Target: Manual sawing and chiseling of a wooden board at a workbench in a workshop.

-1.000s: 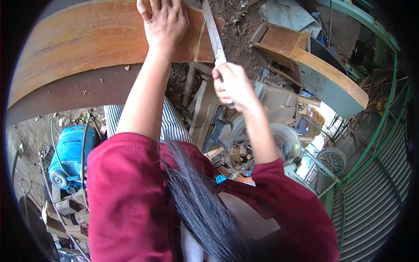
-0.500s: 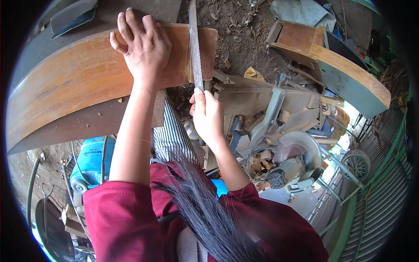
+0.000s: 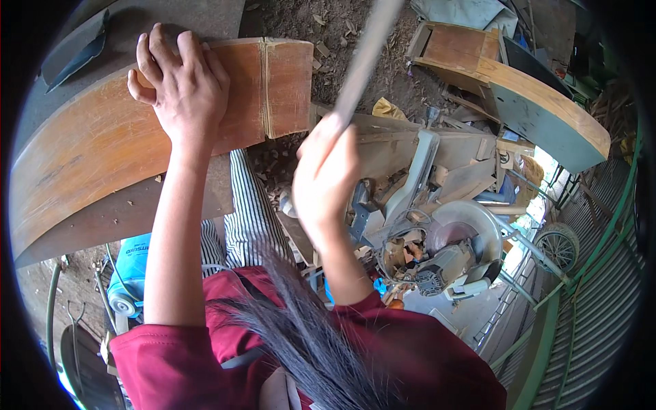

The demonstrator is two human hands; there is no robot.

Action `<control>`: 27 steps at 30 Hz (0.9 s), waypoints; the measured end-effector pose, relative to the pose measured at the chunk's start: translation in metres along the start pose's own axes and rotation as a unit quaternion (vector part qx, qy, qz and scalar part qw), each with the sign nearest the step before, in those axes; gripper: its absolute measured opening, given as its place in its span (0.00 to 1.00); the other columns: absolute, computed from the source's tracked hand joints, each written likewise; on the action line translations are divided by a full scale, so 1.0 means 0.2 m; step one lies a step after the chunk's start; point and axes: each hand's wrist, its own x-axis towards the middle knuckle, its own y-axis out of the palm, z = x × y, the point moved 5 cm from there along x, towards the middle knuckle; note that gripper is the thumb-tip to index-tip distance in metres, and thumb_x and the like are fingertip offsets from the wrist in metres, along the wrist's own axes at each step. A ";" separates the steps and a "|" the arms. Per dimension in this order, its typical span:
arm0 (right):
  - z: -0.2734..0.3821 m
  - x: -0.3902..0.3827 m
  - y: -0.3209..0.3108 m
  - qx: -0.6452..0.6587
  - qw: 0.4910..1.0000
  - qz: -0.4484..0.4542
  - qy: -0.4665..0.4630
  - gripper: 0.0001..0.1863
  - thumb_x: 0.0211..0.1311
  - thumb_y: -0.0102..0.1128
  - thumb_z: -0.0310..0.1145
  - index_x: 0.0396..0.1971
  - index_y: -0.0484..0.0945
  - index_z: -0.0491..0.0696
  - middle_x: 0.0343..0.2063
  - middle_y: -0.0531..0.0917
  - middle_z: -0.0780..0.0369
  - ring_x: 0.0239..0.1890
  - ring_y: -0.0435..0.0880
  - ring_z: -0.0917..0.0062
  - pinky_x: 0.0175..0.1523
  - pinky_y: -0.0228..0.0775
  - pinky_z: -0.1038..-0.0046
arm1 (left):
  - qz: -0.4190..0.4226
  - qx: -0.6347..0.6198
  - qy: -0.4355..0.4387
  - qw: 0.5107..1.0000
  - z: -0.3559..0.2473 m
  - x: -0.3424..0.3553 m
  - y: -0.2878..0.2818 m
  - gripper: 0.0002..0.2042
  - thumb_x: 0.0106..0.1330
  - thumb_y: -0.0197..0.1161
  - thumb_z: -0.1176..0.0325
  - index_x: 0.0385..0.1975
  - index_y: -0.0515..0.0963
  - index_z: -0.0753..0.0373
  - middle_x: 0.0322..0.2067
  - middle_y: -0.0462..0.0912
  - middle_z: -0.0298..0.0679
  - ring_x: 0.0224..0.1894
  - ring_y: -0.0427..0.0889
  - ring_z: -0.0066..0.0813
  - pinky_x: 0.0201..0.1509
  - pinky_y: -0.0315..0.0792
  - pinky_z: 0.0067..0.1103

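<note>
My left hand (image 3: pixel 179 85) lies flat, palm down, on a curved brown wooden plank (image 3: pixel 89 147) near its cut end. My right hand (image 3: pixel 326 179) is raised to the right of that end and grips the handle of a long flat metal blade (image 3: pixel 365 51). The blade points up and away and is blurred with motion. It hangs above the dirt beside the plank's end block (image 3: pixel 287 85), not touching the wood.
A mitre saw with a round blade guard (image 3: pixel 454 236) sits on a cluttered bench at right. A second curved wooden piece (image 3: pixel 540 96) lies beyond it. A blue machine (image 3: pixel 130 273) stands low left; green railings (image 3: pixel 601 225) run along the right.
The blade has lifted off the plank's end and swung up to the right with my right hand. My left hand stays pressed on the plank.
</note>
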 end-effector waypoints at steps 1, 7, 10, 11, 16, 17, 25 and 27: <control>0.04 0.12 -0.02 0.061 0.997 0.022 0.037 0.12 0.64 0.35 0.30 0.21 0.62 0.44 0.09 0.62 0.69 0.10 0.60 0.87 0.16 0.53 0.85 | -0.005 -0.002 0.004 1.000 0.01 -0.01 -0.01 0.08 0.55 0.49 0.63 0.31 0.69 0.57 0.48 0.65 0.43 0.55 0.58 0.39 0.53 0.44 0.37; -0.01 0.01 0.08 0.093 0.984 0.140 0.052 0.08 0.59 0.40 0.28 0.24 0.63 0.41 0.13 0.73 0.52 0.18 0.76 0.59 0.19 0.64 0.65 | 0.009 0.015 0.010 1.000 0.02 -0.01 -0.01 0.08 0.54 0.49 0.63 0.31 0.69 0.57 0.47 0.66 0.44 0.55 0.58 0.39 0.53 0.44 0.37; -0.05 -0.08 0.14 0.013 0.974 0.204 0.103 0.09 0.61 0.38 0.32 0.28 0.63 0.40 0.11 0.72 0.49 0.17 0.74 0.54 0.18 0.63 0.60 | 0.001 0.003 0.016 1.000 0.00 -0.01 -0.01 0.08 0.54 0.48 0.63 0.31 0.69 0.57 0.47 0.66 0.44 0.54 0.58 0.39 0.53 0.44 0.37; -0.06 -0.09 0.17 -0.014 0.967 0.224 0.119 0.10 0.61 0.38 0.33 0.30 0.62 0.40 0.10 0.71 0.48 0.17 0.74 0.53 0.18 0.62 0.59 | 0.002 0.006 0.018 1.000 0.00 -0.01 -0.01 0.08 0.54 0.48 0.63 0.31 0.69 0.57 0.47 0.66 0.44 0.54 0.58 0.39 0.53 0.44 0.37; -0.02 -0.05 0.22 -0.012 0.974 0.216 0.064 0.08 0.62 0.37 0.32 0.32 0.60 0.41 0.09 0.71 0.49 0.16 0.74 0.55 0.17 0.65 0.60 | -0.009 -0.008 0.022 1.000 0.01 -0.01 0.00 0.08 0.55 0.48 0.64 0.31 0.69 0.58 0.46 0.66 0.45 0.54 0.58 0.40 0.52 0.44 0.37; -0.02 -0.05 0.24 -0.010 0.974 0.217 0.065 0.08 0.62 0.37 0.32 0.32 0.60 0.41 0.09 0.71 0.49 0.16 0.74 0.55 0.17 0.65 0.60 | -0.008 -0.007 0.023 1.000 0.01 -0.01 0.00 0.08 0.55 0.48 0.64 0.31 0.69 0.58 0.46 0.66 0.45 0.54 0.58 0.40 0.52 0.44 0.37; -0.04 -0.02 0.27 -0.044 0.988 0.147 -0.015 0.14 0.61 0.37 0.32 0.22 0.65 0.38 0.10 0.71 0.48 0.16 0.74 0.55 0.19 0.66 0.62 | -0.002 -0.029 0.021 0.999 0.00 -0.01 0.00 0.10 0.55 0.48 0.64 0.34 0.68 0.59 0.47 0.64 0.46 0.55 0.56 0.41 0.53 0.43 0.39; -0.06 -0.02 0.27 -0.060 0.984 0.166 0.025 0.14 0.61 0.37 0.32 0.23 0.67 0.38 0.15 0.74 0.49 0.19 0.76 0.57 0.23 0.67 0.62 | -0.003 -0.036 0.020 0.999 0.00 -0.03 0.01 0.10 0.55 0.48 0.64 0.34 0.68 0.59 0.47 0.64 0.47 0.55 0.56 0.41 0.53 0.43 0.40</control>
